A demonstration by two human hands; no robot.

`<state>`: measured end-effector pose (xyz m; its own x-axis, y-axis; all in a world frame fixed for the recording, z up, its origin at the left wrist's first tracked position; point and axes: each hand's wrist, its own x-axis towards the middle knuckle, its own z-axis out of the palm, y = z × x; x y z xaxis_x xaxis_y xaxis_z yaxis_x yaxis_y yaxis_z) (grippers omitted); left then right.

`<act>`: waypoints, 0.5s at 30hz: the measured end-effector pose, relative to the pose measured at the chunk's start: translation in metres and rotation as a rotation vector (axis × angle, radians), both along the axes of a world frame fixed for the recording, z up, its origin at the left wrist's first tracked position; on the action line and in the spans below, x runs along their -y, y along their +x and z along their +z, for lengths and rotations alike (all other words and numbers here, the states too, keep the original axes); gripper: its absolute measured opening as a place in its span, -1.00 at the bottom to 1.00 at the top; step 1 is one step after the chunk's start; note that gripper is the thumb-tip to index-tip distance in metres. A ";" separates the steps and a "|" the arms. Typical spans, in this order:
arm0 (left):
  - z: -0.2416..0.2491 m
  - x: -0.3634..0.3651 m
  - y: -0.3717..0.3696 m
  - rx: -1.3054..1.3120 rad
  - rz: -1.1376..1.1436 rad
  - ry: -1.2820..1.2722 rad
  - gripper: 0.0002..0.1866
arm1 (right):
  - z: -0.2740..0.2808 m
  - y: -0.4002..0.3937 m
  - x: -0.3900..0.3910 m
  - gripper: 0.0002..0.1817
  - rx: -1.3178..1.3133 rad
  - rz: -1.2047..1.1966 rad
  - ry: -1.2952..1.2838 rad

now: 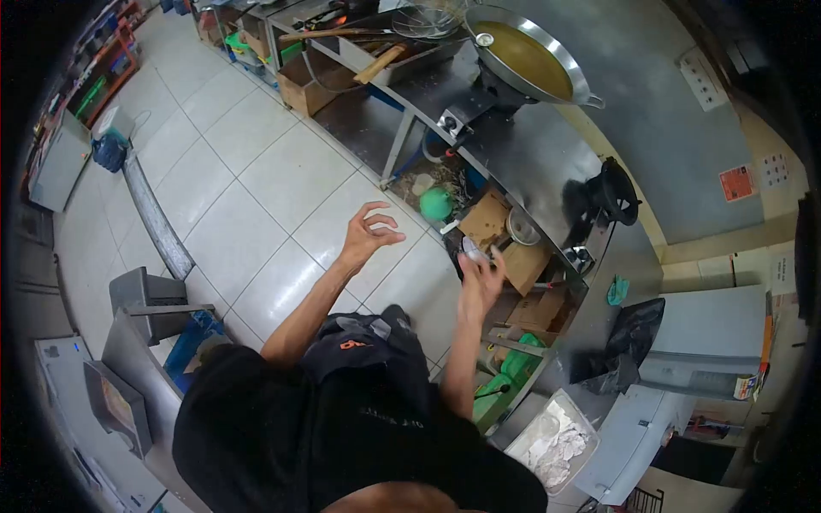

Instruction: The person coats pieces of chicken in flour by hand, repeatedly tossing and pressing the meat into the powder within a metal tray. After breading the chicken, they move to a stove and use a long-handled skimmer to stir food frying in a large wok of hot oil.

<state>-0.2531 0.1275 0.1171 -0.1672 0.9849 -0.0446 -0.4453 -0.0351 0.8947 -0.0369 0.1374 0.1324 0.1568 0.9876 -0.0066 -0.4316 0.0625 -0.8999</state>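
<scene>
My left hand (372, 235) is raised over the tiled floor, its fingers curved and apart with nothing between them. To the right, my right hand (483, 280) hangs in the air in front of the counter's lower shelf. Its fingers are bent and spread. A small pale, greyish patch (470, 249) shows at its fingertips; whether it lies on the hand or behind it I cannot make out. Neither hand touches the counter. Beyond the right hand, a cardboard box (487, 218) and a metal bowl (522, 227) sit on the lower shelf.
A large wok (526, 58) of yellowish oil stands on a burner on the steel counter (513, 141). A wire strainer (428, 19) lies beside it. A second burner (611, 192) is farther right. A white tub of flour (560, 440) is at lower right, a grey bin (141, 295) at left.
</scene>
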 end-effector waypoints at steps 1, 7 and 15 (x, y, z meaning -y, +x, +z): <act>0.002 0.002 -0.012 0.027 0.030 -0.012 -0.42 | 0.014 -0.031 -0.018 -0.34 -0.091 0.120 0.032; 0.028 -0.008 -0.099 0.117 0.194 0.086 -0.53 | 0.078 -0.160 -0.093 -0.30 -0.740 0.783 0.073; -0.001 -0.066 -0.241 -0.141 0.291 -0.065 -0.64 | 0.070 -0.281 -0.188 -0.36 -0.833 0.953 -0.004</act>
